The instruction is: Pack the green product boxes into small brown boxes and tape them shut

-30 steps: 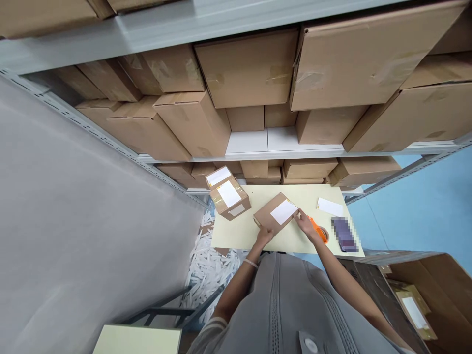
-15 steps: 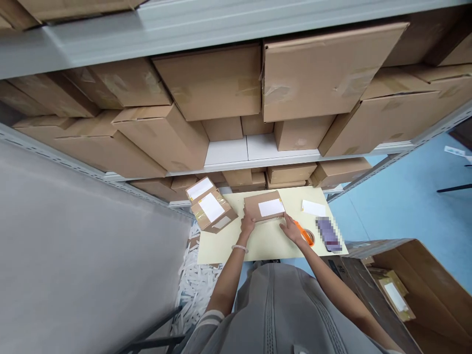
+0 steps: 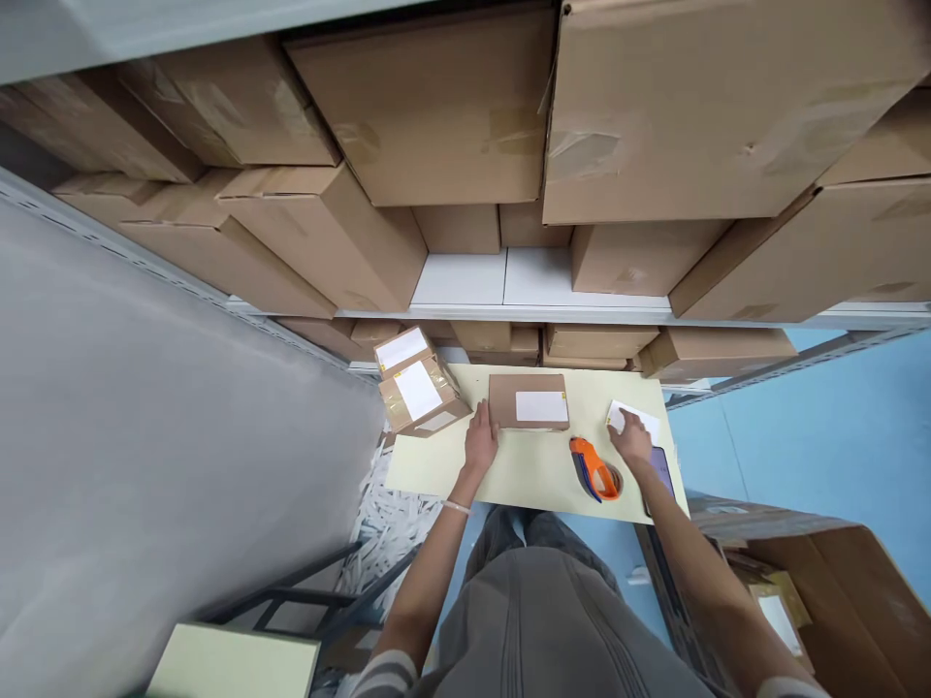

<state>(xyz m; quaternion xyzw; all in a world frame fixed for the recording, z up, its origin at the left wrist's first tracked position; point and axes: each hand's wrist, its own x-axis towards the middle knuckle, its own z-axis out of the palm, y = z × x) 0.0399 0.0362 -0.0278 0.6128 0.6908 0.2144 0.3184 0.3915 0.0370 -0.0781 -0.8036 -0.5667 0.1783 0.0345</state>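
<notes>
The right hand (image 3: 630, 443) has moved onto a label (image 3: 648, 419) (grip unclear), left hand (image 3: 481, 441) straight-fingered against the box (image 3: 524, 385).

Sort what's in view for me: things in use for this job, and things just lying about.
Likely in use:
carton, left hand at its edge
white slip, right hand at it
orange tape dispenser, probably, lying between the hands

Apparently just lying about:
phone
white strips
shelved boxes
labelled cardboard at left, though possibly related

On the table (image 3: 436, 473), around the box (image 3: 529, 401): paper slip (image 3: 653, 427), three o'clock; tape dispenser (image 3: 594, 463), four; other boxes (image 3: 424, 388), nine.
</notes>
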